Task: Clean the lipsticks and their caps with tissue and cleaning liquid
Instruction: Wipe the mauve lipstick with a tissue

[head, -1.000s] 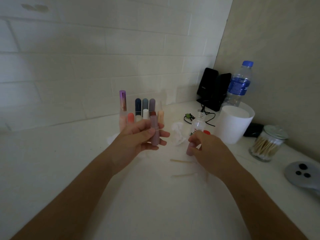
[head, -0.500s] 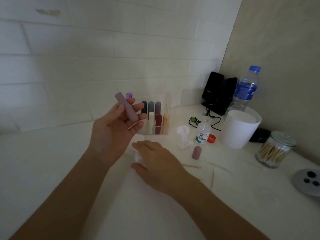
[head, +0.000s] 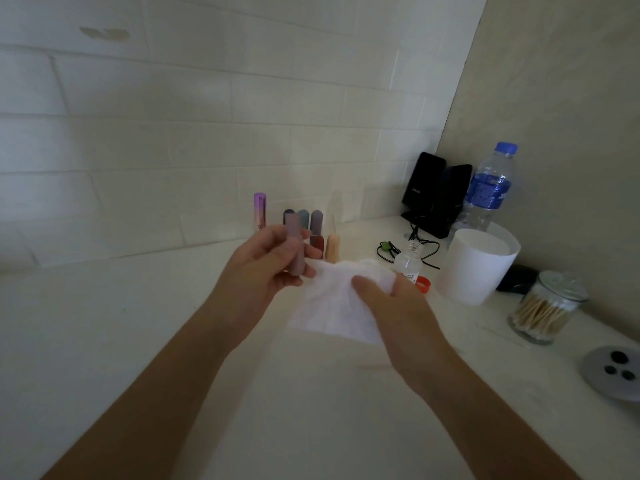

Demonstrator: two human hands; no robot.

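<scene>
Holding the mauve lipstick upright, the left hand has its fingers and thumb curled round the lower half, up in front of the row of other lipsticks standing by the wall. Over comes the right hand, pinching the white tissue with the thumb pressed on top, and the sheet's edge touches the left fingertips just beside the tube. The small cleaning-liquid bottle stands open on the counter, its red cap lying next to it, though whether the tissue is damp I cannot tell. I'd call this early going: one tube about to be wiped, no wipe visibly finished, and that whole row looks to be waiting its turn, caps included.
</scene>
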